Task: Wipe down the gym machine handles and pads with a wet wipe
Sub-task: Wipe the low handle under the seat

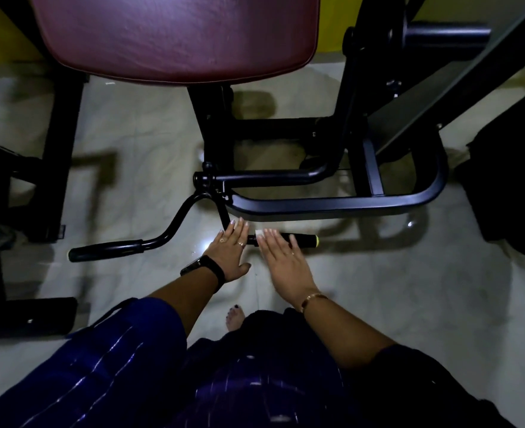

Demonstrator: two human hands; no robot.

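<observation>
1. Your right grip lies flat over the right handle. The fingers are extended, not clenched, and they press the wet wipe onto the black sleeve.
2. The wipe shows only as a white edge under the fingertips, at the handle's inner end. The stroke therefore probably runs outward toward the yellow end cap.
3. Your left grip is also released. Its straight fingers rest on the curved bar just beside the wipe, likely to steady the bar against swinging.
4. The left handle and the maroon pad lie well apart from the wipe.
</observation>
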